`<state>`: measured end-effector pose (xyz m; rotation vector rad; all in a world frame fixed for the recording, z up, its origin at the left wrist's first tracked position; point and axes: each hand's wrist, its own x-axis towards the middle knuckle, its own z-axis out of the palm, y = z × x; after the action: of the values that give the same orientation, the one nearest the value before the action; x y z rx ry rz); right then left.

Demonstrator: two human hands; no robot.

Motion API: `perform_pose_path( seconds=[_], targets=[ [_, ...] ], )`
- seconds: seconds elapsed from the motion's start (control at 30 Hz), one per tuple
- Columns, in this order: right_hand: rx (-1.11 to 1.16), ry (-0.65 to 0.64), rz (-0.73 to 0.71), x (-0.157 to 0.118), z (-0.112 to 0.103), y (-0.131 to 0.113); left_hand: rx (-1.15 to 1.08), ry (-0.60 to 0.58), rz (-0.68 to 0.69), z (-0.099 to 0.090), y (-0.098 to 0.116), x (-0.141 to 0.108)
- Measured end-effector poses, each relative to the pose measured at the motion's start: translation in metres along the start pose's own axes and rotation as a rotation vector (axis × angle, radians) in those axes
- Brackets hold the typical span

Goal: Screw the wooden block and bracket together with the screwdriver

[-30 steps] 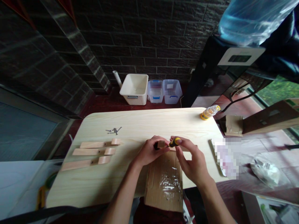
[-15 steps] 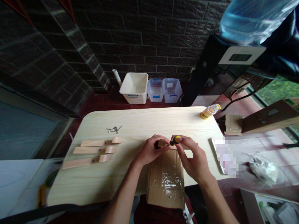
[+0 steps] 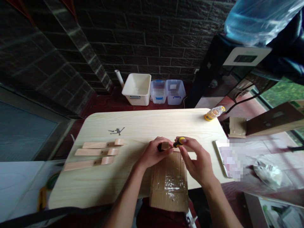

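Note:
My right hand (image 3: 198, 160) is closed on a yellow and black screwdriver (image 3: 178, 142), its shaft pointing down and left. The tip meets a small wooden piece (image 3: 165, 146) that my left hand (image 3: 154, 152) grips between thumb and fingers. Both hands are over the far end of a taped cardboard piece (image 3: 168, 186), which overhangs the near table edge. Three wooden pieces, each a flat strip with a block at its right end, lie on the left: one at the back (image 3: 95, 145), one in the middle (image 3: 87, 152), one in front (image 3: 79, 165).
Several screws (image 3: 118, 130) lie in a small pile on the wooden table (image 3: 142, 122). A clear bottle with yellow ends (image 3: 214, 113) is at the back right corner, a white-edged flat item (image 3: 220, 158) at the right edge. A cream bin (image 3: 137, 90) and two clear boxes are on the floor behind.
The view has shifted very slightly. Both hands keep nearly the same place and hold, with the screwdriver still at the wooden piece.

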<state>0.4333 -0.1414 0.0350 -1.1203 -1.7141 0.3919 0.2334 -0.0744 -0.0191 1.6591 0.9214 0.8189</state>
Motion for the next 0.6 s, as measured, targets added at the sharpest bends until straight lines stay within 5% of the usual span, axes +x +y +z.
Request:
perform_pose_path(
  seconds=[0.6],
  targets=[
    [-0.015,-0.015,-0.027,0.0044,-0.0045,-0.0069,-0.021,-0.03,-0.01,-0.0023,0.0072,0.003]
  ],
)
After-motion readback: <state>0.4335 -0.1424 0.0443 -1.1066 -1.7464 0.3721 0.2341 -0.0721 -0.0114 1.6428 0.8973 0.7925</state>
